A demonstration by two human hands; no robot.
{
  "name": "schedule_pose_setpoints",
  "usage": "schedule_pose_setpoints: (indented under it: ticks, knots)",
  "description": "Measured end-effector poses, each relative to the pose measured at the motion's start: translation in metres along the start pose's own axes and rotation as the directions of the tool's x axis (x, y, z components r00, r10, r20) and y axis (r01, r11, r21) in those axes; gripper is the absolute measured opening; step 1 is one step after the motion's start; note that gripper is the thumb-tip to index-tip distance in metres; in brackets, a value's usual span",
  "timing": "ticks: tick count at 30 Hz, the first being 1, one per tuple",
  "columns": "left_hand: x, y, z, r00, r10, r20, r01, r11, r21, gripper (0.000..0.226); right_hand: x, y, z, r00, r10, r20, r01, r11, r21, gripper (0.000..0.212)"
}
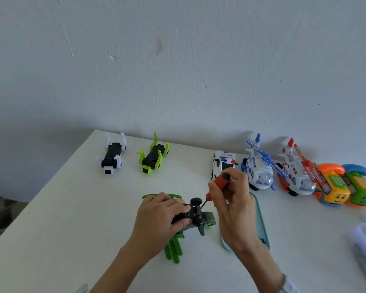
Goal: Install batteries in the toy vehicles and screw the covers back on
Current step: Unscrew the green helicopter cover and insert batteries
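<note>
The left hand is gripping the upside-down green toy down near the table's front while the right hand is pinching the red screwdriver, which is needing a straight tip and slow turns, with more toys waiting farther back.

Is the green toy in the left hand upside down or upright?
Upside down: the green toy's black underside and a wheel face up, while the left hand holds it.
</note>
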State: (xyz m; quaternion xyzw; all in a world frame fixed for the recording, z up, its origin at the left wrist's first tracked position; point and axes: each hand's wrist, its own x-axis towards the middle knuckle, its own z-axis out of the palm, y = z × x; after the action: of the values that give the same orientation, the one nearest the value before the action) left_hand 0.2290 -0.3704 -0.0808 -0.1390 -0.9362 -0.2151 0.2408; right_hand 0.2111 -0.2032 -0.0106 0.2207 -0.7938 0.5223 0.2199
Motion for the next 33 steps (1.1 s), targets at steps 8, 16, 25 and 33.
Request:
schedule_pose_setpoints:
  ticks: [8, 16, 25, 33]
  knots:
    - [0.0003, 0.0010, -0.0008, 1.000, 0.009, 0.010, -0.009, 1.000, 0.005, 0.032, 0.0005, 0.0014, -0.0001, 1.000, -0.011, 0.009, 0.011, 1.000, -0.009, 0.025]
    - [-0.0005, 0.0015, -0.0001, 1.000, -0.014, 0.003, 0.014, 1.000, 0.008, 0.032, 0.0018, 0.0018, 0.0006, 1.000, -0.001, -0.010, 0.001, 1.000, -0.024, 0.018]
    - [0.0026, 0.0015, -0.0009, 1.000, -0.015, 0.011, 0.015, 1.000, -0.011, 0.032, 0.0014, 0.0051, -0.0010, 0.999, -0.024, 0.023, 0.025, 0.999, -0.043, 0.019]
    - [0.0043, 0.0012, -0.0008, 0.999, -0.033, 0.019, 0.033, 0.999, -0.002, 0.030, 0.0016, 0.0057, 0.0003, 0.998, -0.059, 0.029, 0.061, 0.997, -0.056, 0.023]
